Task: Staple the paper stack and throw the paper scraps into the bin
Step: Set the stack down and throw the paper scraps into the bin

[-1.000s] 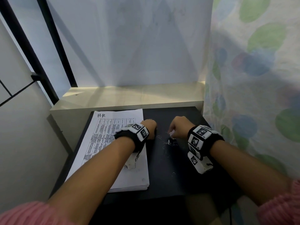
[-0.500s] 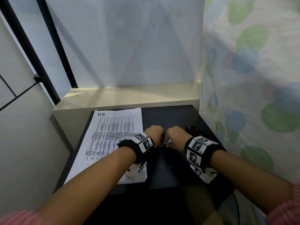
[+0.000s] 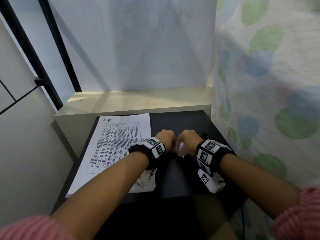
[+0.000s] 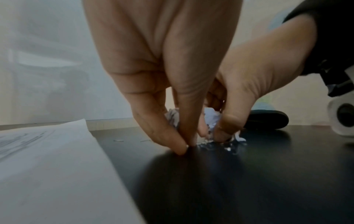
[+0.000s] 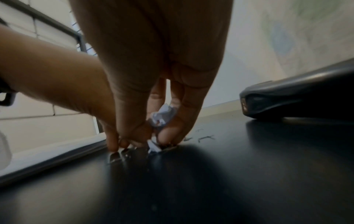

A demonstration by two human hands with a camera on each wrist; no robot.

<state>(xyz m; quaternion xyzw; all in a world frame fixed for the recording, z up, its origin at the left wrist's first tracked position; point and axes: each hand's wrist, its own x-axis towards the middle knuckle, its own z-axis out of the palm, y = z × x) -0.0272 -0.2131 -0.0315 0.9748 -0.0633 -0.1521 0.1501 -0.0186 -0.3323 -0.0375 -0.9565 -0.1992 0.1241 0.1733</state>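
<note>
A white printed paper stack (image 3: 112,149) lies on the left half of the black table (image 3: 180,181). Both hands meet at the table's middle, fingers pointing down. My right hand (image 5: 157,136) grips a crumpled wad of white paper scraps (image 5: 163,115), also visible as paper scraps (image 4: 212,118) in the left wrist view. My left hand (image 4: 184,147) pinches its fingertips together on the table at the edge of tiny scraps (image 4: 214,144). A dark stapler (image 5: 298,97) lies just right of the right hand, mostly hidden in the head view.
A pale wooden ledge (image 3: 138,101) runs behind the table below a white wall. A spotted curtain (image 3: 268,84) hangs close on the right. Loose staples (image 5: 205,137) lie on the table near the stapler. No bin is in view.
My left hand has slid right, off the paper stack, to meet the right hand. The loose scraps between them have been drawn into one small heap under the fingers.
</note>
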